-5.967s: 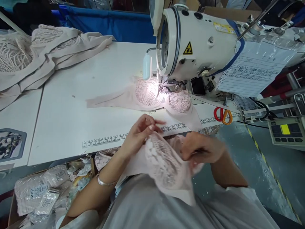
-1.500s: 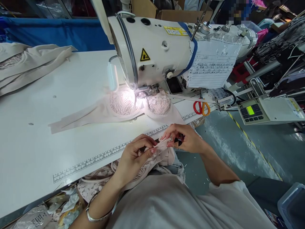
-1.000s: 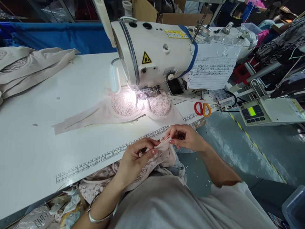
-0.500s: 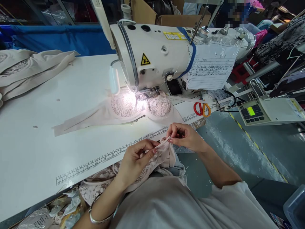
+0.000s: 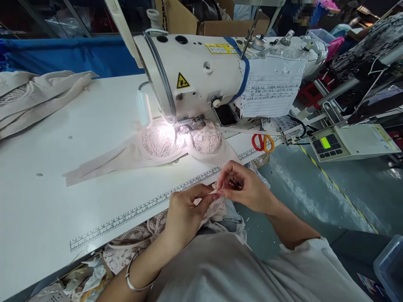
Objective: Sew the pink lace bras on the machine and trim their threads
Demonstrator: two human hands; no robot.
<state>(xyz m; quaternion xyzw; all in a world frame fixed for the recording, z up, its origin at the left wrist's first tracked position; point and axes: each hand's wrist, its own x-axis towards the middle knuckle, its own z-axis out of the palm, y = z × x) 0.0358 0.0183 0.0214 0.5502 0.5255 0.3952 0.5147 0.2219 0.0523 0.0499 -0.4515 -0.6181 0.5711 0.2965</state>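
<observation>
My left hand pinches the edge of a pale pink lace bra piece held over my lap, just off the table's front edge. My right hand is closed beside it, fingertips on the same fabric edge, with a small dark tool tucked in the palm. Another pink lace bra lies flat on the white table under the lit needle area of the white sewing machine.
Red and orange scissors lie on the table's right end. A heap of beige fabric sits far left. A control panel stands at the right. Lace scraps and packets fill a box under the table edge.
Both hands have stayed together at the fabric edge over the last second, shifting slightly. Six seconds ago they held the lace piece spread wider over my lap.
</observation>
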